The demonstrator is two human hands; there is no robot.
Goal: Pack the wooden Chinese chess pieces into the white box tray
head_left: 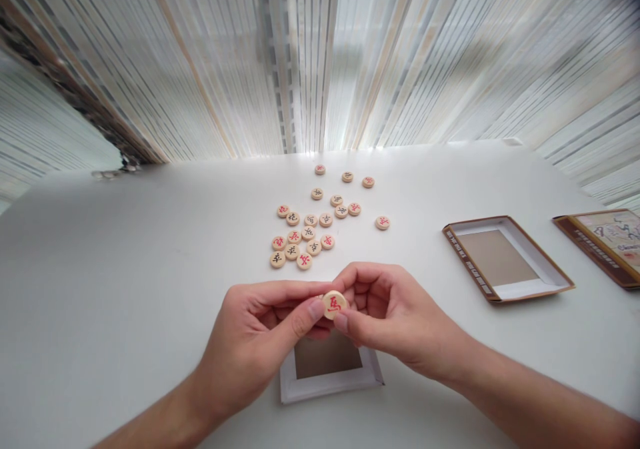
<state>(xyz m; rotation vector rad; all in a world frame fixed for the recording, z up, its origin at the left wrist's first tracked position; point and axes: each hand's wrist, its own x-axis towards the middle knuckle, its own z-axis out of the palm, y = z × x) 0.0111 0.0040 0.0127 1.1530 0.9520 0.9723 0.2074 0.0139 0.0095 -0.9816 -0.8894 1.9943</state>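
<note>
Striped string-like curtains (310, 55) hang behind a white table (125, 289), meeting the view along its far edge. At the left end of that edge, a dark beaded strand (85, 109) slants down to the tabletop. Right of it, the left hand (265, 332) comes in from the table's near side, its thumb and fingers closed narrowly on a round wooden piece (335, 305) with a red character facing up. Beyond the hands lie loose wooden pieces (309, 233), marked in red or black: a close group toward the left, some touching, then others spread apart toward the far edge and rightward. Under the hands, on the near side, sits a shallow white tray (330, 385) with a brown bottom, partly covered by them. The right hand (400, 309) pinches the same piece from its other side, thumb at the lower rim, holding it above the tray. Farther right, an open brown-edged box (500, 255) lies askew; beside the table's right edge is a printed box lid (607, 242), cut off by the view.
</note>
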